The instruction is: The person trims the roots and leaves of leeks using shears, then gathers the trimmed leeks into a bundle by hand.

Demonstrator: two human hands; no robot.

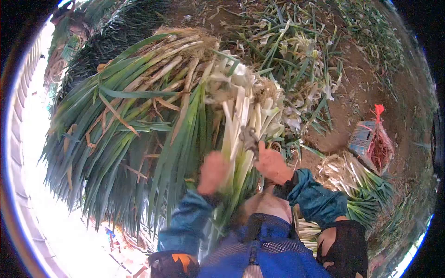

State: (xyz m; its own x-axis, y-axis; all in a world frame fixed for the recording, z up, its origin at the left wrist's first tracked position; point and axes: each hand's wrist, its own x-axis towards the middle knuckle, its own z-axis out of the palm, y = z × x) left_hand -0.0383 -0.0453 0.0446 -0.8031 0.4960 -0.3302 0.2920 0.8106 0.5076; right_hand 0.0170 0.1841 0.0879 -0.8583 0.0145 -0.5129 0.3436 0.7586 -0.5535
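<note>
Many long green onions with pale stalks and roots lie in a big heap [125,116] at the left and centre. My left hand [214,172], blurred and with its fingers closed, is at the pale stalks [228,127] in the middle; what it grips is hard to make out. Just right of them, my right hand [272,163] is wrapped round a dark metal tool [249,139], whose far end lies over the stalks. Peeled white stalks with roots [266,99] lie beyond both hands.
Trimmed leaves and peelings [301,60] litter the brown soil at the top. At the right lie a bundle of cleaned onions [354,178] and a box with red string [371,141]. More pale stalks [308,231] show beside my lap.
</note>
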